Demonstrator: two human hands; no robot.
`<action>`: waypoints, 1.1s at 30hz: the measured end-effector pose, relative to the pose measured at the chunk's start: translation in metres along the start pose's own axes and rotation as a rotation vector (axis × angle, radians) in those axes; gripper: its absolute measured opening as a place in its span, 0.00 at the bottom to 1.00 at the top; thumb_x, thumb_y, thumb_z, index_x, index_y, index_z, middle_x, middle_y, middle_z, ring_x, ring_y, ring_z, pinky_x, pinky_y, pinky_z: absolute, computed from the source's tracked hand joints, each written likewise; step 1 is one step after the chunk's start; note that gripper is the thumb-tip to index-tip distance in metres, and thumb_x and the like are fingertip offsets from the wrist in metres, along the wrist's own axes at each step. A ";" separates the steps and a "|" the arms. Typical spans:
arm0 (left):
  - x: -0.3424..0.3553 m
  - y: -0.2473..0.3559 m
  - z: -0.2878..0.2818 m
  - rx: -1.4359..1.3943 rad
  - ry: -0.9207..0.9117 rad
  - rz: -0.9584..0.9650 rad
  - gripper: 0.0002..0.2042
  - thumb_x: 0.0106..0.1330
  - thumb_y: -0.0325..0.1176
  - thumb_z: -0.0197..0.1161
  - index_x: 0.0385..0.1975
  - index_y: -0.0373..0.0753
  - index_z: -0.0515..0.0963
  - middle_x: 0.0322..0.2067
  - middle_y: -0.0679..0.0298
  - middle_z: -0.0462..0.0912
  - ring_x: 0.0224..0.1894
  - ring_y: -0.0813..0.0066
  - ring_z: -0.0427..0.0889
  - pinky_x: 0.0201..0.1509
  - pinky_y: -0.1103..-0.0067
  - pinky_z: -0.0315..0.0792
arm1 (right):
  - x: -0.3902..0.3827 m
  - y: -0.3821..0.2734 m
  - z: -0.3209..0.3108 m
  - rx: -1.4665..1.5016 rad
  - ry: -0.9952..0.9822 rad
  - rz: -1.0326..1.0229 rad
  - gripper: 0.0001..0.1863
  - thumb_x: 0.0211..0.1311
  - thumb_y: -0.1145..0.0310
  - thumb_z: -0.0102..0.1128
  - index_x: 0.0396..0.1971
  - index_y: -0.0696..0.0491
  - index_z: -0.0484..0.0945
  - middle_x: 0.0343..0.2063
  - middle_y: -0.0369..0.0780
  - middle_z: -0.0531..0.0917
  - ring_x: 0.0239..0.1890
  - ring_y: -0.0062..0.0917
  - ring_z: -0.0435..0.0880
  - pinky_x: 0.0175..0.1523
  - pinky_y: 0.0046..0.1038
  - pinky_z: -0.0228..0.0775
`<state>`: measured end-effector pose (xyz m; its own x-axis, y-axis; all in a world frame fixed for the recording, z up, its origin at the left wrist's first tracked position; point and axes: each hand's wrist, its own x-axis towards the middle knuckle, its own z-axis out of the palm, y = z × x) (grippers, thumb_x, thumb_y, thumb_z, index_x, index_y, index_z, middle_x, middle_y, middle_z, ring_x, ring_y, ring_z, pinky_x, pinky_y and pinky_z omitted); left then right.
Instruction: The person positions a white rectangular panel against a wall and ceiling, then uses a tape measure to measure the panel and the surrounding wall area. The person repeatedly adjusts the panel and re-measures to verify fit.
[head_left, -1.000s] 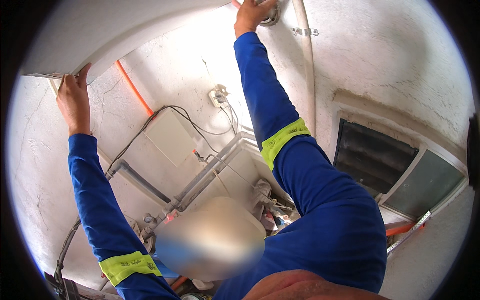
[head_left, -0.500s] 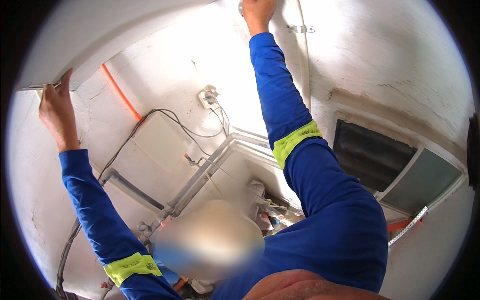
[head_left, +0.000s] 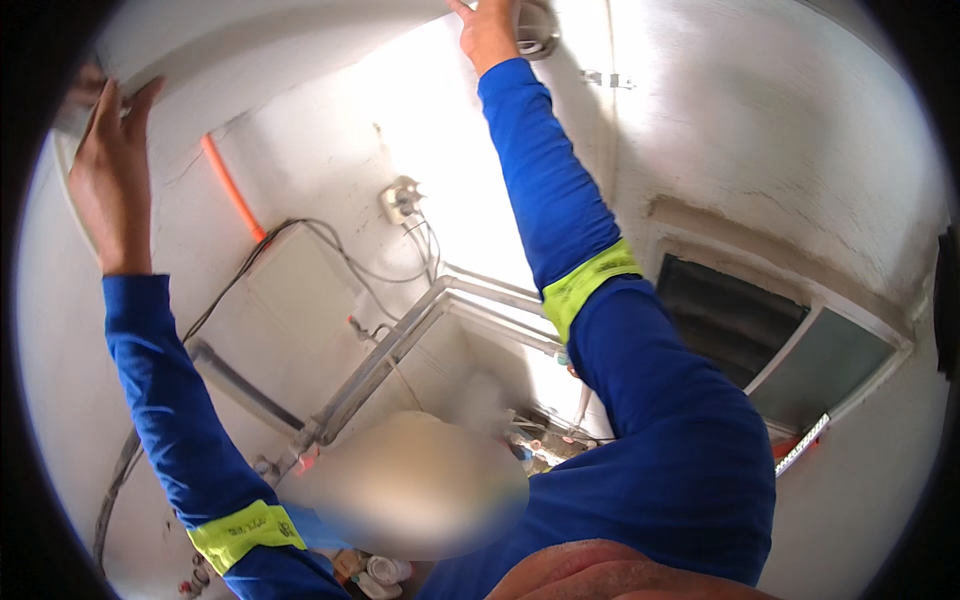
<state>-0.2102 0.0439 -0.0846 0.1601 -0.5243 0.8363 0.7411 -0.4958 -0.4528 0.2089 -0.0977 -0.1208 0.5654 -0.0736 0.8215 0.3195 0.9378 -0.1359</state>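
High at the upper left, my left hand (head_left: 115, 185) reaches up to the corner of a large, smooth white panel (head_left: 260, 40), its thumb and a finger closed about the edge. Beside those fingertips is a blurred, skin-toned shape (head_left: 85, 90) that I cannot make out. My right hand (head_left: 490, 32) is raised at the top middle, one finger stretched out to the left beside the panel's edge. The frame cuts off its other fingertips. A grey round ring (head_left: 538, 30) shows on the wall just right of this hand.
Below are a wall socket (head_left: 402, 200) with a plug and loose cables, an orange conduit (head_left: 232, 185), a flat white cover (head_left: 305, 280) and grey pipes (head_left: 385, 345). A dark framed window (head_left: 730, 315) lies at right. A blurred round shape (head_left: 420, 480) hides the lower middle.
My left hand has moved up, along with the panel's corner. My right hand has shifted left, uncovering the round ring to its right. The view has shifted slightly.
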 end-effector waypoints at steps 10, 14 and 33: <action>0.007 0.037 -0.043 -0.269 -0.049 -0.120 0.12 0.63 0.30 0.70 0.41 0.31 0.78 0.30 0.50 0.82 0.26 0.59 0.83 0.29 0.70 0.75 | -0.036 0.073 0.098 0.685 0.026 0.478 0.66 0.49 0.20 0.56 0.77 0.34 0.28 0.77 0.50 0.31 0.78 0.55 0.36 0.69 0.67 0.56; 0.016 0.024 -0.030 -0.355 0.038 -0.200 0.10 0.65 0.26 0.67 0.43 0.32 0.78 0.29 0.51 0.82 0.28 0.61 0.85 0.32 0.73 0.77 | -0.027 0.074 0.104 0.690 0.043 0.393 0.63 0.52 0.21 0.55 0.77 0.29 0.29 0.77 0.49 0.31 0.78 0.55 0.35 0.68 0.69 0.56; -0.006 0.021 -0.043 -0.227 0.157 -0.309 0.35 0.45 0.36 0.85 0.48 0.39 0.65 0.43 0.59 0.75 0.42 0.66 0.76 0.39 0.71 0.75 | -0.017 0.066 0.108 0.692 0.120 0.444 0.64 0.50 0.21 0.58 0.77 0.33 0.32 0.77 0.47 0.36 0.76 0.54 0.42 0.63 0.71 0.63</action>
<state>-0.2233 0.0071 -0.1123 -0.1622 -0.4176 0.8941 0.5732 -0.7774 -0.2591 0.1381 0.0017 -0.0844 0.6185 0.3538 0.7016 -0.4702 0.8820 -0.0302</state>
